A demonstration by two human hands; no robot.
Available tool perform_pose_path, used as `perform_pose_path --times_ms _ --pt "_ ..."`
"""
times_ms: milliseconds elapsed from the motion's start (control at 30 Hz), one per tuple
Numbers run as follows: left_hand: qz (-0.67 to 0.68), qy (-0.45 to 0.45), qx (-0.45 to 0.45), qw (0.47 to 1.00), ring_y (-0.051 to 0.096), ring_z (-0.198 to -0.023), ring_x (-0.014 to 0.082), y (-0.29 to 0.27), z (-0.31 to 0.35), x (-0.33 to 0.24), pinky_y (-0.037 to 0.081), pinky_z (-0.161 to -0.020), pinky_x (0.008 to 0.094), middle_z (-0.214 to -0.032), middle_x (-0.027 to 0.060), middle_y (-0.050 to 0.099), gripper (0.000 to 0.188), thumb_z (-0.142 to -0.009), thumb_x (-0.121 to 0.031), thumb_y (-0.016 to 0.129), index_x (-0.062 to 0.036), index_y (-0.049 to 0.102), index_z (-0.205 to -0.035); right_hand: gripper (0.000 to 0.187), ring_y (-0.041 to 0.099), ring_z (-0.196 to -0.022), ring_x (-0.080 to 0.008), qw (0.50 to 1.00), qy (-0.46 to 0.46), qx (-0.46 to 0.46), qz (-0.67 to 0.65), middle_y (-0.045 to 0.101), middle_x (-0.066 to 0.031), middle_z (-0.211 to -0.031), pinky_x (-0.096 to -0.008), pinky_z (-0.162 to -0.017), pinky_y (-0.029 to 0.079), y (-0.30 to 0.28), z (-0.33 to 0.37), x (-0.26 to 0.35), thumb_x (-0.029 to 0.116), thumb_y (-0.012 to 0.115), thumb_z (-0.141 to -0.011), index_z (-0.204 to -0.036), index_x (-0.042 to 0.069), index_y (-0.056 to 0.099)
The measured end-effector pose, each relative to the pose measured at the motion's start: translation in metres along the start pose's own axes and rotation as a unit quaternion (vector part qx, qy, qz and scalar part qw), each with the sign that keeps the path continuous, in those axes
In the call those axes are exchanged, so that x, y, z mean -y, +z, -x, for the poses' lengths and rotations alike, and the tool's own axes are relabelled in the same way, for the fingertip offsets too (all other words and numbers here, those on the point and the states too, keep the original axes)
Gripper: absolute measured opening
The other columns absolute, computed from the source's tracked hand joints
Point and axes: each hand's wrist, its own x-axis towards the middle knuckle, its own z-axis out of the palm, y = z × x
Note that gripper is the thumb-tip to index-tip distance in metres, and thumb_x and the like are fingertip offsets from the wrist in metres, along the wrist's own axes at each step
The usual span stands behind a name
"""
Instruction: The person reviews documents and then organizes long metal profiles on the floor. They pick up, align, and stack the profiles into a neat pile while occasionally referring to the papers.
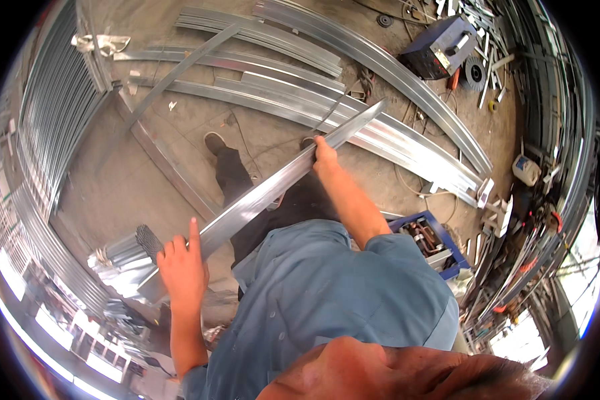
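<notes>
A long, shiny metal channel (257,195) slants across in front of my body, from the lower left up to the right. My right hand (325,155) is closed round its upper part, with the thumb along the near side. Farther down, my left hand (182,268) grips the channel's edge; its index finger stretches out and its thumb is hidden. Just beside the left hand shows a dark, rough-textured piece (149,242), whose kind I cannot make out. The channel's lower end runs on past that hand toward a bundle of shiny profiles (123,261).
Several long metal profiles (267,103) lie on the floor ahead. Stacked profiles (53,120) stand at the left. A blue box-shaped machine (440,47), a dark spool (474,72) and a white jug (526,171) are on the right. A blue crate (457,272) of tools sits near my right elbow.
</notes>
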Motion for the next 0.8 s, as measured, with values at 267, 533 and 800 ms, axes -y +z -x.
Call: perform_pose_path --times_ms 267,533,800 --pt "0.044 0.222 0.058 0.972 0.062 -0.091 0.0269 0.156 -0.177 0.094 0.055 -0.074 0.0392 -0.101 0.0086 0.057 0.092 -0.066 -0.017 0.08 -0.012 0.041 -0.149 0.06 0.061 -0.109 -0.0293 0.995 -0.002 -0.044 -0.087 0.063 -0.0185 -0.122 -0.0448 -0.093 0.049 0.121 0.107 -0.119 0.018 0.08 -0.079 -0.125 -0.013 0.056" --pt "-0.036 0.284 0.014 0.958 0.058 -0.102 0.0275 0.28 -0.296 0.261 0.048 -0.087 0.0413 -0.104 0.0088 0.057 0.088 -0.067 -0.021 0.083 -0.0089 0.044 -0.145 0.064 0.062 -0.108 -0.0309 0.971 0.017 -0.123 -0.206 0.062 -0.0191 -0.123 -0.048 -0.092 0.05 0.153 0.002 -0.2 0.019 0.081 -0.078 -0.128 -0.01 0.054" --pt "-0.027 0.346 0.081 0.935 0.058 -0.107 0.0297 0.365 -0.42 0.21 0.047 -0.09 0.0438 -0.11 0.0101 0.058 0.064 -0.064 -0.019 0.085 -0.0085 0.053 -0.118 0.065 0.062 -0.108 -0.0328 0.952 0.029 -0.212 -0.218 0.06 -0.0181 -0.125 -0.0505 -0.091 0.052 0.11 -0.14 -0.218 0.026 0.08 -0.078 -0.129 -0.005 0.056"
